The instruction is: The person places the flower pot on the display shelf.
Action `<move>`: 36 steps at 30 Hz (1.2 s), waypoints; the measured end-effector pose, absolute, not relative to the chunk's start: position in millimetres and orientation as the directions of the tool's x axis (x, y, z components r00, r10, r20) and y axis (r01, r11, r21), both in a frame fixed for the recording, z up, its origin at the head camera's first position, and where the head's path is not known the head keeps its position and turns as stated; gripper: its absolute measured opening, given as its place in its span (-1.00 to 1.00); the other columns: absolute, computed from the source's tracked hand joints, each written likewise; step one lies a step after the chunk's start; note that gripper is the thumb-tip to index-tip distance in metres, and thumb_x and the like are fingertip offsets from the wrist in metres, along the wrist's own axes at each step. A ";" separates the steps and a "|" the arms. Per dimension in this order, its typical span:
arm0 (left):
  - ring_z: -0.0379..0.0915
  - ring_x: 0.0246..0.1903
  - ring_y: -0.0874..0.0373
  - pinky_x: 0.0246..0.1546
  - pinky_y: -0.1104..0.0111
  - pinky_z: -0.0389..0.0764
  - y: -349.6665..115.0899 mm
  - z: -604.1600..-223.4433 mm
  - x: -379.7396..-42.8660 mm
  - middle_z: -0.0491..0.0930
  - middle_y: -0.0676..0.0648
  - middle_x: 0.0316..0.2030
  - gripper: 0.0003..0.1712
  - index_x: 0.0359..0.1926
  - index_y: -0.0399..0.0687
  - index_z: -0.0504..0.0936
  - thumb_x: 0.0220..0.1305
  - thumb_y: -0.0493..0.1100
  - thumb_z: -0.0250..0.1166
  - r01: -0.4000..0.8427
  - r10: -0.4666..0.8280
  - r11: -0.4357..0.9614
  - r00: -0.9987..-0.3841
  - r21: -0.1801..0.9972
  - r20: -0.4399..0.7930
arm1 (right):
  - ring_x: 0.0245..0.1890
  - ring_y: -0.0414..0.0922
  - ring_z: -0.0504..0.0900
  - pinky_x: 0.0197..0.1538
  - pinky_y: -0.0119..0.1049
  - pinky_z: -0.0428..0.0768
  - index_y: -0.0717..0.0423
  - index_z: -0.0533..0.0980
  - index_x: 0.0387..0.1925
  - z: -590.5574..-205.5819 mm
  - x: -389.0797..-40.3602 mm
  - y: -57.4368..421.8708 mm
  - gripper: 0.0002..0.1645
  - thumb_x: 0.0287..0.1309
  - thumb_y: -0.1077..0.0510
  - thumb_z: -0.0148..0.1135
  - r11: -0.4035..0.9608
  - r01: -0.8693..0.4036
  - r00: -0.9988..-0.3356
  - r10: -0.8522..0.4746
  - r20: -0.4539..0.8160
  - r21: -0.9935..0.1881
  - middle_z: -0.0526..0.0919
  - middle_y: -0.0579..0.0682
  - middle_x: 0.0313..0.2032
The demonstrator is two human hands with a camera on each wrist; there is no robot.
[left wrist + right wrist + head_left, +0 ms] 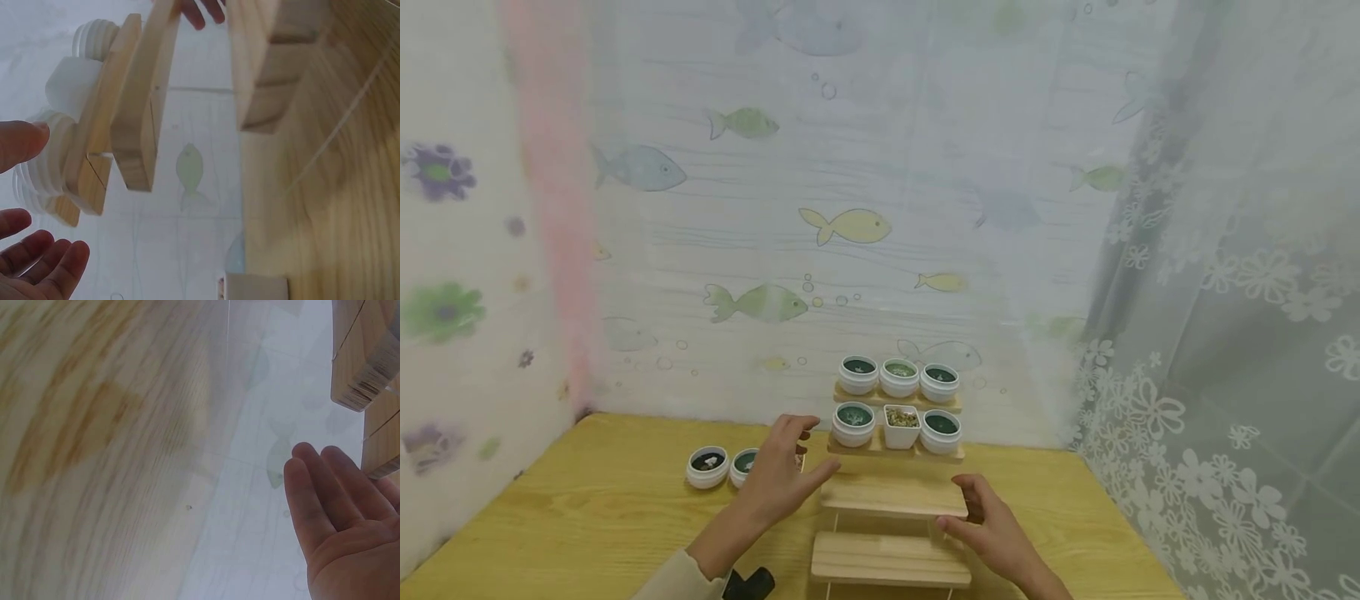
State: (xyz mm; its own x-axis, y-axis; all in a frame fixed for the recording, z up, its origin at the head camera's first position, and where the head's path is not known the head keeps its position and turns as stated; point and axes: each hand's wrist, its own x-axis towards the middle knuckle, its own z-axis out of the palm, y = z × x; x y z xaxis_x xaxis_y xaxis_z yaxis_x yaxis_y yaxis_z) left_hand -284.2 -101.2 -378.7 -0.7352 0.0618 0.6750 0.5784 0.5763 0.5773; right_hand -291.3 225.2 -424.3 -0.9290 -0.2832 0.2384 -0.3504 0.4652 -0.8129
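Note:
A stepped wooden stand (891, 492) with several plank shelves rises in front of me in the head view. Its upper two shelves carry white round bowls (853, 425) with dark green contents and one white square bowl (901, 427) of speckled bits. My left hand (775, 475) hovers by the stand's left side, thumb and fingers spread, close to the bowls in the left wrist view. At the right end of a bare middle shelf (895, 497) is my right hand (996, 529), its fingers extended beside the plank ends (359, 381) in the right wrist view.
More white bowls (707, 467) stand on the yellow wood-grain table (625, 500) left of the stand, partly hidden by my left hand. A black object (749, 583) lies near the front edge. Fish-print sheeting (850, 275) hangs behind, and a floral curtain (1225, 417) hangs at the right.

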 end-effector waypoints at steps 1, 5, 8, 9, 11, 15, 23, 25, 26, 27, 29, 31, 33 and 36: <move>0.41 -0.17 0.13 -0.25 0.25 0.60 -103.5 -381.0 -283.6 0.44 -0.07 -0.12 -0.33 0.07 -0.22 0.50 -0.06 -0.11 0.54 0.577 0.059 0.584 -0.732 0.571 0.679 | 0.09 0.08 0.51 0.03 -0.08 0.54 0.25 0.28 0.19 -424.6 -291.5 225.5 -0.22 0.09 -0.07 0.37 0.471 -0.353 -0.928 -0.286 0.239 -0.808 0.49 0.29 0.12; 0.44 -0.16 0.12 -0.28 0.36 0.60 -113.9 -389.7 -283.1 0.45 -0.07 -0.13 -0.35 0.03 -0.21 0.51 -0.11 -0.15 0.57 0.582 0.050 0.605 -0.709 0.544 0.704 | 0.02 0.01 0.55 -0.01 -0.19 0.54 0.23 0.29 0.18 -424.4 -291.3 225.1 -0.25 0.08 -0.03 0.39 0.456 -0.351 -0.928 -0.287 0.238 -0.818 0.56 0.21 0.05; 0.45 -0.16 0.11 -0.30 0.37 0.60 -122.5 -394.3 -284.7 0.46 -0.07 -0.15 -0.35 0.01 -0.21 0.52 -0.15 -0.18 0.58 0.591 0.049 0.625 -0.682 0.510 0.730 | 0.00 -0.02 0.55 -0.02 -0.21 0.54 0.22 0.30 0.17 -424.2 -291.3 224.7 -0.27 0.07 -0.01 0.40 0.445 -0.347 -0.929 -0.285 0.237 -0.825 0.57 0.18 0.03; 0.45 -0.17 0.11 -0.30 0.37 0.60 -125.4 -395.3 -285.3 0.47 -0.07 -0.15 -0.35 0.00 -0.21 0.52 -0.16 -0.19 0.58 0.592 0.050 0.636 -0.672 0.495 0.739 | 0.01 -0.01 0.54 -0.01 -0.20 0.53 0.21 0.30 0.17 -424.4 -291.5 225.1 -0.26 0.07 -0.02 0.39 0.455 -0.349 -0.929 -0.284 0.238 -0.819 0.57 0.19 0.04; 0.45 -0.17 0.12 -0.30 0.35 0.60 -132.0 -396.0 -285.4 0.47 -0.06 -0.15 -0.36 0.01 -0.19 0.52 -0.15 -0.19 0.58 0.585 0.053 0.656 -0.666 0.477 0.744 | 0.02 0.00 0.54 -0.01 -0.21 0.53 0.20 0.30 0.16 -425.5 -292.0 226.1 -0.26 0.07 -0.05 0.39 0.468 -0.351 -0.929 -0.286 0.237 -0.811 0.56 0.19 0.05; 0.44 -0.17 0.11 -0.30 0.29 0.59 -145.0 -396.0 -283.0 0.47 -0.08 -0.14 -0.37 0.03 -0.20 0.52 -0.10 -0.18 0.56 0.562 0.057 0.691 -0.670 0.454 0.741 | 0.03 0.00 0.54 0.01 -0.19 0.52 0.18 0.30 0.17 -426.8 -292.8 227.1 -0.25 0.07 -0.09 0.38 0.488 -0.346 -0.931 -0.284 0.229 -0.802 0.56 0.19 0.05; 0.47 -0.15 0.03 -0.30 0.19 0.58 -167.7 -398.4 -282.1 0.49 -0.10 -0.13 -0.35 0.01 -0.22 0.52 -0.12 -0.11 0.57 0.523 0.067 0.755 -0.663 0.397 0.746 | 0.06 0.09 0.53 0.04 -0.04 0.52 0.25 0.25 0.20 -424.6 -292.2 225.5 -0.21 0.11 -0.08 0.35 0.471 -0.330 -0.931 -0.303 0.201 -0.818 0.50 0.28 0.11; 0.48 -0.13 -0.01 -0.26 0.13 0.57 -172.9 -399.2 -282.5 0.49 -0.12 -0.12 -0.34 0.01 -0.22 0.52 -0.12 -0.11 0.57 0.518 0.075 0.766 -0.660 0.380 0.748 | 0.08 0.13 0.52 0.06 0.01 0.51 0.24 0.26 0.20 -424.4 -291.8 225.4 -0.22 0.11 -0.09 0.35 0.478 -0.332 -0.932 -0.301 0.204 -0.813 0.47 0.32 0.13; 0.48 -0.12 -0.03 -0.24 0.12 0.57 -175.6 -399.5 -282.9 0.49 -0.13 -0.11 -0.34 0.02 -0.22 0.52 -0.12 -0.11 0.57 0.515 0.081 0.773 -0.659 0.371 0.748 | 0.09 0.15 0.51 0.06 0.04 0.50 0.24 0.26 0.20 -424.3 -291.7 225.4 -0.22 0.11 -0.09 0.34 0.481 -0.331 -0.932 -0.298 0.204 -0.812 0.46 0.34 0.14; 0.48 -0.12 -0.04 -0.22 0.10 0.56 -178.5 -399.6 -283.3 0.49 -0.14 -0.11 -0.34 0.02 -0.23 0.52 -0.13 -0.12 0.57 0.513 0.083 0.776 -0.659 0.366 0.748 | 0.10 0.16 0.50 0.06 0.06 0.49 0.24 0.26 0.21 -424.1 -291.9 225.3 -0.22 0.11 -0.10 0.34 0.482 -0.328 -0.934 -0.296 0.202 -0.812 0.45 0.35 0.15; 0.47 -0.12 -0.06 -0.21 0.08 0.55 -184.3 -399.7 -283.4 0.47 -0.15 -0.11 -0.34 0.02 -0.23 0.51 -0.12 -0.14 0.56 0.505 0.087 0.785 -0.661 0.357 0.745 | 0.10 0.18 0.49 0.07 0.08 0.49 0.23 0.26 0.22 -424.3 -292.1 225.4 -0.21 0.11 -0.11 0.34 0.484 -0.317 -0.937 -0.292 0.191 -0.816 0.42 0.37 0.17; 0.46 -0.10 -0.09 -0.19 0.06 0.54 -190.8 -399.5 -284.1 0.47 -0.17 -0.10 -0.33 0.04 -0.24 0.51 -0.11 -0.13 0.56 0.500 0.089 0.790 -0.664 0.353 0.742 | 0.10 0.18 0.50 0.06 0.08 0.49 0.24 0.25 0.22 -424.4 -292.5 225.2 -0.20 0.12 -0.11 0.33 0.477 -0.306 -0.939 -0.292 0.180 -0.824 0.42 0.36 0.17; 0.45 -0.10 -0.11 -0.18 0.03 0.53 -198.1 -399.4 -285.3 0.47 -0.18 -0.09 -0.33 0.05 -0.25 0.50 -0.10 -0.13 0.55 0.493 0.086 0.795 -0.667 0.353 0.740 | 0.07 0.15 0.52 0.04 0.05 0.51 0.25 0.24 0.23 -424.5 -293.2 225.1 -0.20 0.13 -0.10 0.33 0.463 -0.296 -0.940 -0.298 0.168 -0.836 0.44 0.33 0.16; 0.43 -0.06 -0.17 -0.14 -0.04 0.51 -210.1 -400.9 -288.8 0.47 -0.22 -0.07 -0.31 0.06 -0.27 0.50 -0.09 -0.10 0.55 0.485 0.084 0.801 -0.672 0.352 0.736 | 0.05 0.12 0.54 0.02 0.01 0.53 0.26 0.23 0.23 -424.6 -294.1 225.2 -0.20 0.15 -0.09 0.32 0.445 -0.291 -0.938 -0.308 0.160 -0.847 0.46 0.28 0.14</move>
State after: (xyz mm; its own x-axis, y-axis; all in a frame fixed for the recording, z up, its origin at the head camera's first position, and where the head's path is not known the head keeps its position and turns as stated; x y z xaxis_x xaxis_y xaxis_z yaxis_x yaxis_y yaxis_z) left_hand -288.8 -210.1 -400.9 -0.6723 0.0837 0.7355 0.4848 0.8006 0.3520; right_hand -294.1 225.2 -424.6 -0.9379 -0.3075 0.1605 -0.2907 0.4447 -0.8472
